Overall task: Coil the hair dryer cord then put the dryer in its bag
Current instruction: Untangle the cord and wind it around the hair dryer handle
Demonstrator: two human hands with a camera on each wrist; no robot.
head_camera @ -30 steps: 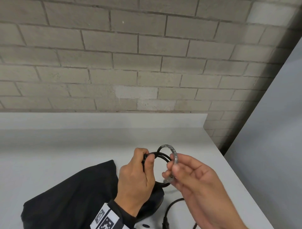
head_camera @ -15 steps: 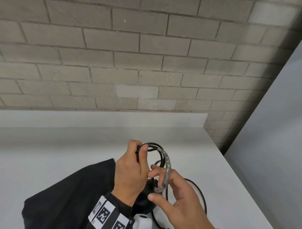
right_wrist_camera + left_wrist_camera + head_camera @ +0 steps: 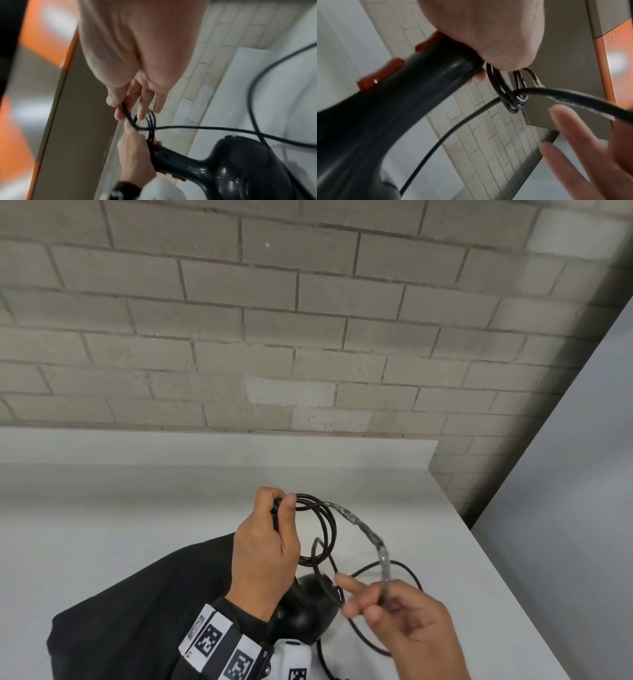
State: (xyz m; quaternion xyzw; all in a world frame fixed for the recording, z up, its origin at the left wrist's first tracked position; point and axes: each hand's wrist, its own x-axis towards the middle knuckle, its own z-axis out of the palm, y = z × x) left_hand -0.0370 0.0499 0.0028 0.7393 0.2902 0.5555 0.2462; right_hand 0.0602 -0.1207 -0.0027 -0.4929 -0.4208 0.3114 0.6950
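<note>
My left hand [image 3: 279,510] grips the black hair dryer's [image 3: 308,611] handle [image 3: 419,88] together with a few coiled loops of the black cord [image 3: 327,529], held above the table. The handle carries orange-red buttons [image 3: 380,77]. My right hand [image 3: 380,599] pinches a tape-wrapped stretch of the cord [image 3: 368,534] to the right of the loops; in the right wrist view its fingers [image 3: 120,111] hold the cord [image 3: 205,127]. Slack cord hangs below the right hand. The black bag [image 3: 137,611] lies on the table under my left forearm.
A white table [image 3: 137,508] runs back to a grey brick wall [image 3: 308,337]. Its right edge [image 3: 496,577] drops off beside a grey floor. A white wrist device [image 3: 294,659] with printed markers sits at the bottom of the head view.
My right hand has dropped down and swung right with the taped cord, drawing it into a wider loop. The left hand keeps its grip and has risen slightly.
</note>
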